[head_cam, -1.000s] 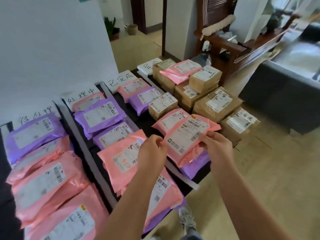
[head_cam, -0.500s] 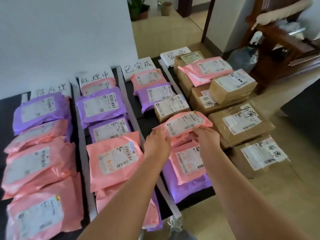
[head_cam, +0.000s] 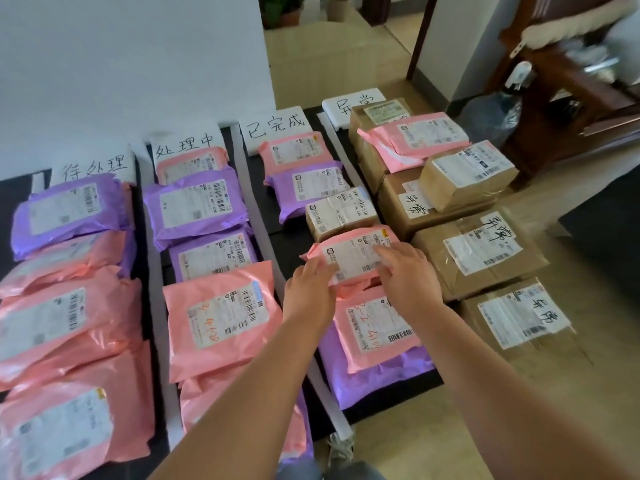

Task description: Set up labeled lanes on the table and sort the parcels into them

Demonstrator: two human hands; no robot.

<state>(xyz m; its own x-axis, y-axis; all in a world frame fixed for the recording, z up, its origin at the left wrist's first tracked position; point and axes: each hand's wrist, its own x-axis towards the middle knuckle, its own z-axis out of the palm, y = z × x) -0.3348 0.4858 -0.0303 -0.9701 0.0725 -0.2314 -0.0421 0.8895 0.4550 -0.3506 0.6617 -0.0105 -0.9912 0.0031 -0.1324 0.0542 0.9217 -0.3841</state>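
the pink parcel (head_cam: 349, 252) is partly covered: its near edge is hidden under fingers, and its label print is too blurred to read. it sits label up, midway between the tabletop's (head_cam: 287, 237) far and near edges, toward the right edge, long axis running left to right. the left hand (head_cam: 308, 294) pinches its near left corner; the right hand (head_cam: 410, 282) lays fairly straight fingers on the label, thumb hidden.
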